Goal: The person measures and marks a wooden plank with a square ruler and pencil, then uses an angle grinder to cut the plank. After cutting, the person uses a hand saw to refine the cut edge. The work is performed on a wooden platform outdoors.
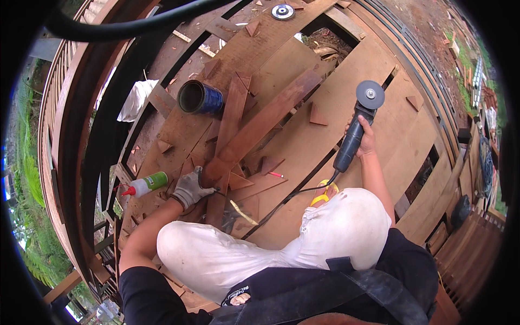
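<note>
My right hand (365, 138), bare, is closed round the dark body of an angle grinder (351, 142). The grinder's grey disc (370, 95) points away from me, raised to the right and apart from the wood. On the left, my left hand (189, 188) wears a grey glove and grips the near end of a reddish-brown wooden board (265, 122). This board slants away to the right across another reddish board (234, 108). From the grinder a black cord (281, 205) runs down toward my legs.
A blue can (200, 97) and a white-and-green glue bottle (145, 184) with a red tip stand or lie at left. Triangular wood offcuts (318, 115) and a red pencil-like stick (275, 174) are scattered about. A spare disc (283, 12) lies far off. Gaps (425, 165) break the planks.
</note>
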The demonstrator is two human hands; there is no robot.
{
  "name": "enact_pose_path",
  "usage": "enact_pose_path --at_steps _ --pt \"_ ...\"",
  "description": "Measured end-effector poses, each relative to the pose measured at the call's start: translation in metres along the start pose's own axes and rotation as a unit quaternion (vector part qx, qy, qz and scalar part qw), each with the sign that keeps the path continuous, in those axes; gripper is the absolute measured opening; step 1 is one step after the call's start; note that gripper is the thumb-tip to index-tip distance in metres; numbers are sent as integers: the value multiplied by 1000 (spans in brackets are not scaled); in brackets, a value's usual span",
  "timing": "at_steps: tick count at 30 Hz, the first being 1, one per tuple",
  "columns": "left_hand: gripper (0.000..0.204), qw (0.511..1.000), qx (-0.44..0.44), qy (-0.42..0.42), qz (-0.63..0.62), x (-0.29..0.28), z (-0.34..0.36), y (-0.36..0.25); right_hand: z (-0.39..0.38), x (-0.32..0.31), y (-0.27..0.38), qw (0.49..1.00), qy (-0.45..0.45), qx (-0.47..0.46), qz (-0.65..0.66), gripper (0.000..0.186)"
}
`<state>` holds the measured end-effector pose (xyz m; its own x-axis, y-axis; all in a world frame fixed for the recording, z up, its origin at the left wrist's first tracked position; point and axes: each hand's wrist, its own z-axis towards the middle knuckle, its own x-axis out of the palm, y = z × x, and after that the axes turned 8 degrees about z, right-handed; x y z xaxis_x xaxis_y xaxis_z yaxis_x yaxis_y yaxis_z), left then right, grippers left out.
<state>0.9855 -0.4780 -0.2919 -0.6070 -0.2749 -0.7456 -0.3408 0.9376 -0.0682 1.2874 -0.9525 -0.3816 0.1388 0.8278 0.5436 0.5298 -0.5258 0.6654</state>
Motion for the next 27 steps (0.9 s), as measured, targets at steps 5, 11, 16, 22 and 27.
enact_pose_path --at_steps 5,11,16,22,27 --pt "84 969 69 189 145 8 7 8 1 26 -16 998 25 40 -52 38" --pt "71 986 146 6 80 -61 88 -62 -3 16 -18 995 24 54 -79 39" --pt "88 980 56 -183 58 -38 153 -158 -4 27 -34 996 16 62 -66 36" --pt "101 997 13 -68 24 -48 151 -182 -14 26 -19 993 27 60 -95 31" --pt "89 984 115 -74 111 -78 148 -158 -16 19 8 981 29 37 -190 28"
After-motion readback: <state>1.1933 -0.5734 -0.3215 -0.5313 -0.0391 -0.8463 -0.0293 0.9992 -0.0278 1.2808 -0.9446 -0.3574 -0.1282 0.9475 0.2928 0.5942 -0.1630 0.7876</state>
